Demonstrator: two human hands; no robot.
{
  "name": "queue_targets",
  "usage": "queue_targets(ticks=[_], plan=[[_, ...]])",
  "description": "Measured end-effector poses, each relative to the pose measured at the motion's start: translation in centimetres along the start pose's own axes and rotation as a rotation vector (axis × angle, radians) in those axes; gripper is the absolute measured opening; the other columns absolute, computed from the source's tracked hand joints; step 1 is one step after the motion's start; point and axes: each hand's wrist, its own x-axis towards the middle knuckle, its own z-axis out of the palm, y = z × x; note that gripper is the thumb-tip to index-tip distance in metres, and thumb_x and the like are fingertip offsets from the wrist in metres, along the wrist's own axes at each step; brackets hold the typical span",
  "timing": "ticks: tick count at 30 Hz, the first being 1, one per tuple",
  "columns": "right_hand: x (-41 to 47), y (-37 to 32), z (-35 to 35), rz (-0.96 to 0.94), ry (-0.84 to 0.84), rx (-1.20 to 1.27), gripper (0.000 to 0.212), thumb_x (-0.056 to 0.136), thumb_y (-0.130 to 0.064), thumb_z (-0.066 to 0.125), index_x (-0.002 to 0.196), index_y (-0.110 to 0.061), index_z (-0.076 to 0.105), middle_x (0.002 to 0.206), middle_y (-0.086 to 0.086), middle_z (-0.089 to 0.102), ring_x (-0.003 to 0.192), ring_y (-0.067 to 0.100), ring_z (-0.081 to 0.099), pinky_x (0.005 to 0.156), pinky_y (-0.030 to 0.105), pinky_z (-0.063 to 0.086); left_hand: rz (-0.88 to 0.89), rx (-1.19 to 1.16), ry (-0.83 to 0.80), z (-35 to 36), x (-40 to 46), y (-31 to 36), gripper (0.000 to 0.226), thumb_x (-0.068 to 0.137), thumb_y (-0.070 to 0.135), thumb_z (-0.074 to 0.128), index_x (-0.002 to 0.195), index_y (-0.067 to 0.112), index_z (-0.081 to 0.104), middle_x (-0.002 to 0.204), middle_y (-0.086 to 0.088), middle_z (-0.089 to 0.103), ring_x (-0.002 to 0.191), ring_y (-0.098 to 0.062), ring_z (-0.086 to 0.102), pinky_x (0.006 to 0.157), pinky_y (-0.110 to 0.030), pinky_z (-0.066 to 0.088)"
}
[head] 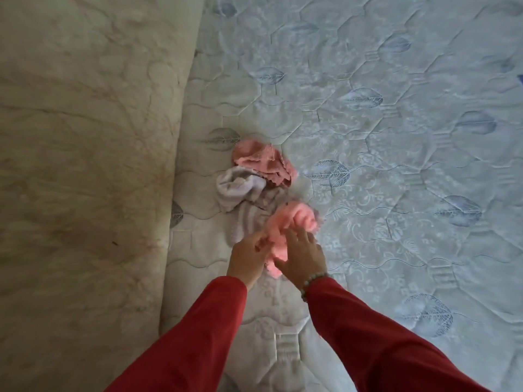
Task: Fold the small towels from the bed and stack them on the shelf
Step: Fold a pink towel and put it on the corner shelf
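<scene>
While both hands grip a crumpled pink towel (285,230) near the bed's (396,137) left edge, left hand (247,257) pinches it, right hand (304,257) half-closed; more towels (254,179) heaped just beyond.

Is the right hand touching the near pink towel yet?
Touching. The head view shows the right hand with fingers laid on the crumpled near pink towel, and the left hand pinching its other side.

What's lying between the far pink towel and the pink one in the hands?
In the head view, crumpled pale lilac towels lie between the far pink towel and the held pink towel.
</scene>
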Motion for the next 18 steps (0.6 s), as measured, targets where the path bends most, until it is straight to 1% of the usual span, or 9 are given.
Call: queue_targets(ticks=[3,6,8,10,12,13,14,16,18], plan=[[0.3,-0.6,-1.3,0.010,0.021,0.039,0.046,0.087,-0.017,0.057,0.132,-0.015,0.051,0.135,0.009,0.053,0.113,0.035,0.057,0.088,0.042,0.048,0.006,-0.068,-0.016,-1.1,-1.2,1.2,0.027,0.090,0.034,0.068,0.095,0.008,0.070,0.088,-0.007,0.066,0.065,-0.002,0.059,0.055,-0.008,0.043],[0.0,-1.0,-3.1,0.005,0.086,0.168,0.026,0.088,-0.010,0.053,0.111,-0.003,0.062,0.112,0.020,0.062,0.096,0.040,0.061,0.075,0.041,0.046,0.101,-0.016,0.025,-2.0,-2.4,2.1,0.035,0.081,0.061,0.062,0.083,0.026,0.064,0.090,0.003,0.061,0.083,-0.012,0.058,0.070,-0.012,0.044],[-0.8,-1.5,-4.6,-0.016,0.145,0.262,0.020,0.088,-0.008,0.054,0.102,0.000,0.066,0.098,0.021,0.066,0.087,0.039,0.062,0.072,0.039,0.043,0.142,-0.092,0.028,-2.8,-3.7,3.3,0.027,0.078,0.064,0.053,0.082,0.040,0.064,0.091,0.014,0.059,0.091,-0.008,0.058,0.079,-0.016,0.045],[-2.1,-2.1,-6.1,-0.014,0.172,0.386,0.017,0.089,-0.008,0.055,0.097,-0.003,0.070,0.083,0.013,0.068,0.076,0.030,0.061,0.067,0.033,0.042,0.095,-0.262,-0.050,-3.6,-5.3,4.4,0.022,0.081,0.056,0.062,0.096,0.039,0.064,0.101,0.014,0.063,0.100,-0.003,0.060,0.077,-0.010,0.045],[-3.5,-2.7,-7.5,0.046,0.141,0.572,0.015,0.090,-0.010,0.056,0.088,-0.005,0.070,0.069,0.003,0.061,0.063,0.017,0.053,0.062,0.027,0.038,0.028,-0.382,-0.154,-4.2,-6.9,5.0,0.035,0.082,0.033,0.077,0.111,0.028,0.058,0.112,0.007,0.066,0.105,-0.005,0.063,0.079,-0.011,0.046],[-4.2,-3.0,-8.0,0.080,0.114,0.717,0.016,0.092,-0.011,0.057,0.085,-0.005,0.070,0.066,0.000,0.061,0.061,0.014,0.053,0.063,0.027,0.041,0.024,-0.392,-0.182,-4.4,-7.7,5.1,0.043,0.080,0.025,0.080,0.115,0.028,0.055,0.112,0.006,0.066,0.103,-0.004,0.065,0.079,-0.013,0.048],[-5.0,-3.3,-8.5,0.108,0.073,0.879,0.017,0.093,-0.014,0.060,0.085,-0.006,0.071,0.067,0.000,0.065,0.064,0.015,0.059,0.065,0.030,0.048,0.039,-0.370,-0.195,-4.6,-8.6,5.2,0.050,0.078,0.020,0.082,0.118,0.030,0.054,0.112,0.006,0.066,0.101,-0.005,0.066,0.078,-0.014,0.049],[-6.7,-3.8,-9.5,0.149,-0.044,1.136,0.021,0.094,-0.025,0.064,0.091,-0.006,0.074,0.083,0.011,0.075,0.079,0.026,0.071,0.077,0.039,0.058,0.104,-0.295,-0.195,-5.0,-10.2,5.2,0.062,0.078,0.019,0.081,0.130,0.029,0.048,0.114,0.007,0.065,0.098,-0.003,0.066,0.076,-0.013,0.050],[-8.7,-4.3,-10.3,0.172,-0.127,1.298,0.024,0.094,-0.025,0.064,0.095,-0.003,0.073,0.090,0.017,0.075,0.080,0.028,0.073,0.073,0.040,0.060,0.150,-0.266,-0.196,-5.4,-11.8,5.2,0.070,0.078,0.017,0.081,0.136,0.028,0.043,0.110,0.013,0.064,0.094,0.006,0.064,0.075,-0.010,0.049]])
